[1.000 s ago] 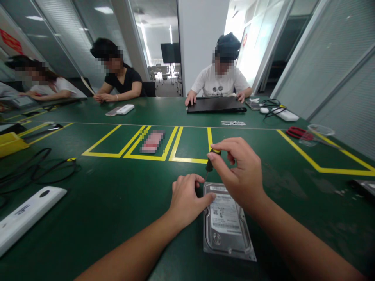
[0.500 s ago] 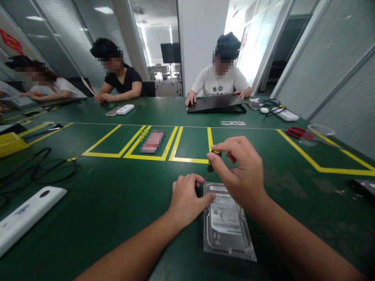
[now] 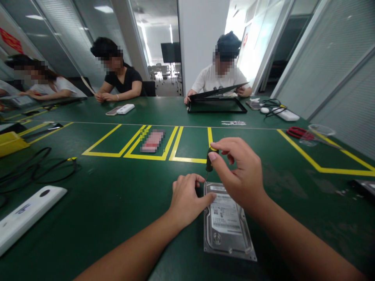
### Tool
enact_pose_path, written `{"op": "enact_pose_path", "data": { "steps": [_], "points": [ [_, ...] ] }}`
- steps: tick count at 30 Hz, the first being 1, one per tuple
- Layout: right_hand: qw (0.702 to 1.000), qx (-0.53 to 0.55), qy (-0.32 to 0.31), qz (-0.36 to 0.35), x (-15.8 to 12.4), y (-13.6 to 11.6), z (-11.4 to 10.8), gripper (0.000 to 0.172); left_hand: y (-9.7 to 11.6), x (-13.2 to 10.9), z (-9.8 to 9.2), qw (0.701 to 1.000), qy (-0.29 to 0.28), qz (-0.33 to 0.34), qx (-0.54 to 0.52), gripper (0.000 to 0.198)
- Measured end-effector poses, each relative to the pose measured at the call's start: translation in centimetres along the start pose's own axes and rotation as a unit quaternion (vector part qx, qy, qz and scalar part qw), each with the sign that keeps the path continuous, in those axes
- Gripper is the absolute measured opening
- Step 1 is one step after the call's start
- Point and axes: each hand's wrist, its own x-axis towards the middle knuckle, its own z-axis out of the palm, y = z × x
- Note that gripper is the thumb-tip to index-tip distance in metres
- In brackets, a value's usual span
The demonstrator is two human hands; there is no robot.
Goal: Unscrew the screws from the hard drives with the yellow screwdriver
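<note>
A silver hard drive (image 3: pixel 230 230) with a white label lies flat on the green table. My left hand (image 3: pixel 186 199) steadies its far left part, thumb on the label and fingers along the side by the corner. Between thumb and fingers, my right hand (image 3: pixel 241 169) pinches a small black and yellow screwdriver (image 3: pixel 209 160). The screwdriver stands nearly upright, its thin shaft reaching down to the drive's far left corner beside my left fingertips. Whether the tip sits in a screw is too small to tell.
A white power bank-like box (image 3: pixel 32 216) and black cables (image 3: pixel 38 168) lie at left. Yellow tape (image 3: pixel 146 157) marks the table ahead. Red-handled pliers or similar (image 3: pixel 299 132) and a dark drive-like object (image 3: pixel 365 189) are at right. Across, a person handles a black panel (image 3: pixel 218 91).
The screwdriver has become more upright, its handle shifting slightly left with my right fingers. My left hand and the drive have stayed put. Across the table, the person has lifted the black panel higher.
</note>
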Motion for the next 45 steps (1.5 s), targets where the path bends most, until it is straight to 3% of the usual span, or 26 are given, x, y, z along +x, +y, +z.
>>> {"op": "enact_pose_path", "data": {
  "steps": [11,15,22,28,37,45],
  "points": [
    [1.0,-0.017,-0.005,-0.006,-0.05,0.06,0.13,0.012,0.05,0.04,0.0,1.0,0.001,-0.002,0.009,0.037],
    [1.0,-0.017,-0.012,0.018,-0.12,-0.12,0.07,0.022,-0.01,0.0,0.05,1.0,0.001,-0.001,0.004,0.036],
    [1.0,-0.015,-0.002,0.007,-0.06,0.06,0.13,0.013,0.03,-0.01,0.03,1.0,0.004,-0.002,-0.001,0.037],
    [1.0,-0.013,-0.019,0.004,-0.13,-0.07,0.18,0.023,0.0,0.0,0.03,1.0,0.002,-0.001,-0.006,0.036],
    [1.0,-0.024,-0.01,-0.01,-0.16,0.12,0.14,0.018,-0.01,0.02,0.06,1.0,0.005,-0.001,-0.01,0.036],
    [0.999,-0.029,-0.022,0.009,-0.14,-0.13,0.07,0.024,-0.18,-0.11,0.18,1.0,0.004,0.002,-0.013,0.036]
  ]
}}
